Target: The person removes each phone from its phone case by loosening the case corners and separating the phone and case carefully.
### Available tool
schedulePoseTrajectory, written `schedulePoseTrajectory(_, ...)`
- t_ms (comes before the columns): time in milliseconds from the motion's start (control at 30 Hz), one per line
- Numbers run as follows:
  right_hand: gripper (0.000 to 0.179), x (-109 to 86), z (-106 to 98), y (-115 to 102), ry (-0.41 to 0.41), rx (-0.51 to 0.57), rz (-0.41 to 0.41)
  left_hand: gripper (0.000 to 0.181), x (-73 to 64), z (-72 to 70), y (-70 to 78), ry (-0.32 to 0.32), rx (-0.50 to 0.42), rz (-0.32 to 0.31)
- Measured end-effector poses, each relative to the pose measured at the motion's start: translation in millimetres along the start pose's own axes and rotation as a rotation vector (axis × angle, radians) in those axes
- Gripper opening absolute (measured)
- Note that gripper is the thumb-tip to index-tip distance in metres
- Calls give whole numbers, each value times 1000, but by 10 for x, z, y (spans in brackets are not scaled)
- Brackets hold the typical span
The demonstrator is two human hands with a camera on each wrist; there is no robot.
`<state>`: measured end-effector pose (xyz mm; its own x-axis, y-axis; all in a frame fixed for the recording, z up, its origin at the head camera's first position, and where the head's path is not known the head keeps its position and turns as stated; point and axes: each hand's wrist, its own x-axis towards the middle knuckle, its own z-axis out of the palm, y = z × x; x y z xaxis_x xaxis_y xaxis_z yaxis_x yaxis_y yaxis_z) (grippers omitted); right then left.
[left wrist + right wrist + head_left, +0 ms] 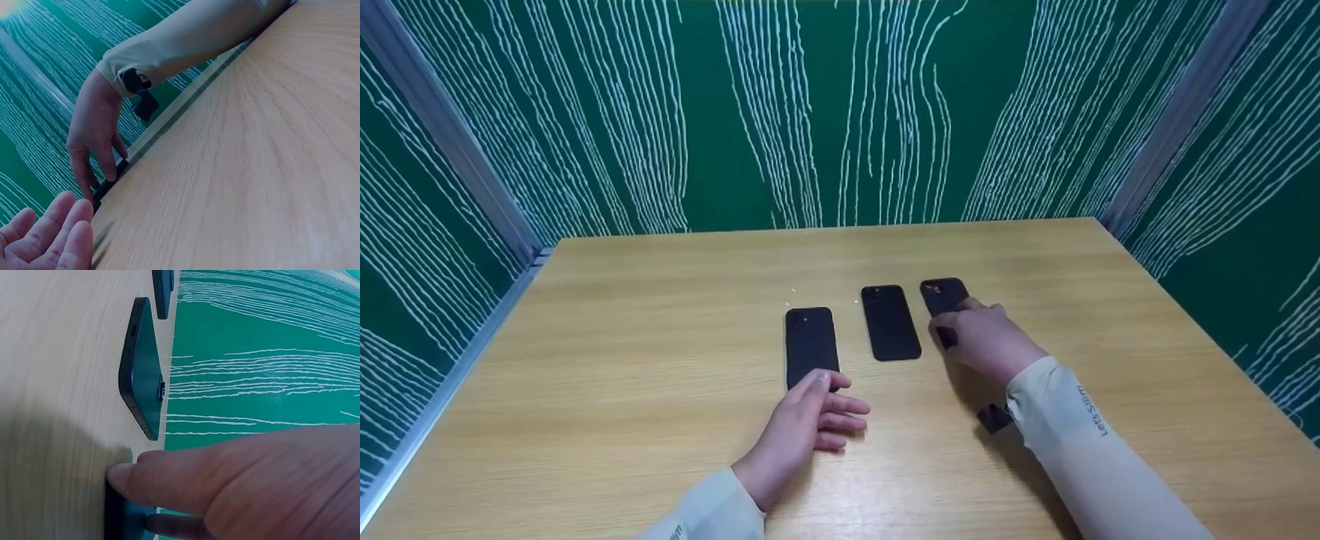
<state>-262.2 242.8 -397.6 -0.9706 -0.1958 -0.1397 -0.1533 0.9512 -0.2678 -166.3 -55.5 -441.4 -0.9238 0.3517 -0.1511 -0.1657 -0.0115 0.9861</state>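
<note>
Three dark smartphones lie face down on the wooden table. My right hand grips the right phone, thumb at its left edge and fingers over its other side, covering its lower part. In the right wrist view the thumb sits right at that phone's edge. Beside it lies the middle phone, untouched. My left hand is at the near end of the left phone, overlapping it, with loosely extended fingers. The left wrist view shows those fingers spread slightly, holding nothing.
The wooden table reaches back to a green wall with wavy white lines. Grey corner posts stand at both sides. A small black device is strapped at the right wrist. Tiny white specks lie behind the phones.
</note>
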Motion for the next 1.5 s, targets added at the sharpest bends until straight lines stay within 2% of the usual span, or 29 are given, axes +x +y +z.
schedulePoseTrajectory(200,54,9,-42,18,74,-98,-52,52,1,3,16,-4,3,5)
schedulePoseTrajectory(433,52,25,-48,19,57,-59,-34,52,14,3,26,-2,9,5)
schedulePoseTrajectory(867,50,14,-39,-18,38,-63,-19,51,-11,-1,7,-1,25,3)
schedulePoseTrajectory(967,46,2,-41,-37,70,-80,-14,49,-13,6,9,0,38,4)
schedulePoseTrajectory(1100,40,-21,-46,-77,151,-114,-34,45,-6,27,13,1,54,1)
schedulePoseTrajectory(1200,40,-42,-51,-122,174,-109,-36,42,-4,38,13,0,64,-2)
schedulePoseTrajectory(1500,48,-98,-32,-271,129,-47,-34,32,-1,51,-14,-2,69,-23)
